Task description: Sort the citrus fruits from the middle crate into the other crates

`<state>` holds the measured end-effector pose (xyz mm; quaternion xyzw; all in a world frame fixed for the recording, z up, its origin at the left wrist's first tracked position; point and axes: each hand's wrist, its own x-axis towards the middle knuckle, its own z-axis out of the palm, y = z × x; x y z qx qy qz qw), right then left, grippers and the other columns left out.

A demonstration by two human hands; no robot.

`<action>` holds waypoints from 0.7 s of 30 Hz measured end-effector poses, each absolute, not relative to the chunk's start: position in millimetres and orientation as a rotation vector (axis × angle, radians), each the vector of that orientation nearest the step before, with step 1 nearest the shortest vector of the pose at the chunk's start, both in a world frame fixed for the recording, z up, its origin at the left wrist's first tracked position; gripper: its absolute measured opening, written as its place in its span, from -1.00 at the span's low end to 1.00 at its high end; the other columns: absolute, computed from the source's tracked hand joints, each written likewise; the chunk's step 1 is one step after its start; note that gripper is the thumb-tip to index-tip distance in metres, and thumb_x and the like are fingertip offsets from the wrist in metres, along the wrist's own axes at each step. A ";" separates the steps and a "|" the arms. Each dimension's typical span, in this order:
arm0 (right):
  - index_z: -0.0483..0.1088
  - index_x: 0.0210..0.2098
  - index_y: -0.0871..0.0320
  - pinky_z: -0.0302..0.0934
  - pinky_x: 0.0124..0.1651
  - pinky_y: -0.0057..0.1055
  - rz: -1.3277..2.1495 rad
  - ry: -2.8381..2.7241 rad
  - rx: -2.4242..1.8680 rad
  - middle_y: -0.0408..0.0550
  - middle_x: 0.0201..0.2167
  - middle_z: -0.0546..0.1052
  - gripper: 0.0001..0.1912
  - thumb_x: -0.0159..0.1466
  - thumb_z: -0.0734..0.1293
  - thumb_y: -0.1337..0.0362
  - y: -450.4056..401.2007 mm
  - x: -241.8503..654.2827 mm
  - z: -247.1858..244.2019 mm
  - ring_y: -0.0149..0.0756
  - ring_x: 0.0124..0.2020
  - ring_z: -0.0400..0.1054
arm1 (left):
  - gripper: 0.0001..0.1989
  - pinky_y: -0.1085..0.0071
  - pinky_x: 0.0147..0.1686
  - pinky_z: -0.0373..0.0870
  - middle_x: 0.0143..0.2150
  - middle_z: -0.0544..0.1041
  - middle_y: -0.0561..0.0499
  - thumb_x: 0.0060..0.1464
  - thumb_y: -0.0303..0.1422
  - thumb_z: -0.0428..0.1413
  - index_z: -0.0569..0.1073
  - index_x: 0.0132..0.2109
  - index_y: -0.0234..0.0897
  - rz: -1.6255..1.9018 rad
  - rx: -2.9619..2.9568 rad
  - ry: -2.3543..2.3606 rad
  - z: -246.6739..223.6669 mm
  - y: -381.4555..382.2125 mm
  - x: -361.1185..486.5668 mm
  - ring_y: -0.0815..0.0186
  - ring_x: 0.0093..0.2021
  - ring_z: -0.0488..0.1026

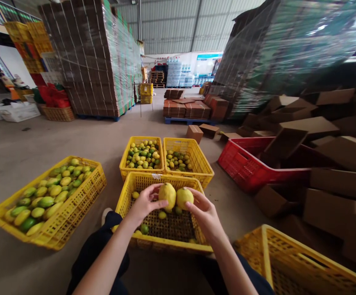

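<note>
My left hand [148, 201] is closed around a yellow lemon [167, 196], thumb across its front. In my right hand [202, 207] is a second, rounder yellow lemon [184, 198], pinched between thumb and fingers. The two lemons are side by side, close together or touching, above a yellow plastic crate [165, 242] between my legs. A few yellow and green lemons lie on that crate's floor, among them a green one [144, 228] near the front left. My hands and the held lemons hide part of the crate's inside.
Beyond stand two yellow crates, one full of lemons [143, 155], one partly filled [179, 159]. A full crate [99, 174] sits left. At right are a red crate [239, 164], cardboard boxes [334, 205] and another yellow crate [265, 254]. Wrapped pallet stacks [82, 57] rise behind.
</note>
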<state>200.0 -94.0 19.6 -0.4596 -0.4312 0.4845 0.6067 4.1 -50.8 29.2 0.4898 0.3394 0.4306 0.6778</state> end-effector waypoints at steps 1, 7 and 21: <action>0.48 -0.13 0.09 0.33 -0.13 -0.30 1.146 -0.959 -1.056 -0.02 -0.16 0.57 -0.52 -0.04 0.52 0.12 -93.9 200.2 20.1 -0.14 -0.15 0.45 | -0.43 0.31 -0.12 0.43 -0.03 0.46 -0.12 -0.24 -0.34 0.37 0.43 -0.01 -0.24 0.962 1.001 0.732 29.9 -50.9 4.7 0.21 -0.10 0.45; 0.43 -0.24 0.07 0.30 -0.40 -0.50 1.236 -0.764 -1.019 -0.14 -0.34 0.55 -0.62 -0.01 0.51 0.09 -90.1 197.0 19.9 -0.36 -0.39 0.42 | -0.52 0.42 -0.26 0.44 -0.08 0.49 -0.12 -0.17 -0.30 0.33 0.43 -0.07 -0.29 0.966 0.731 0.691 28.9 -53.2 14.9 0.26 -0.19 0.49; 0.45 -0.25 0.11 0.40 -0.33 -0.36 1.349 -0.715 -0.989 -0.10 -0.33 0.57 -0.67 -0.01 0.48 0.16 -82.6 184.9 20.9 -0.24 -0.34 0.47 | -0.72 0.35 -0.38 0.52 -0.20 0.53 -0.13 0.09 -0.27 0.05 0.42 -0.10 -0.35 1.004 0.357 0.695 35.0 -46.4 32.1 0.25 -0.30 0.53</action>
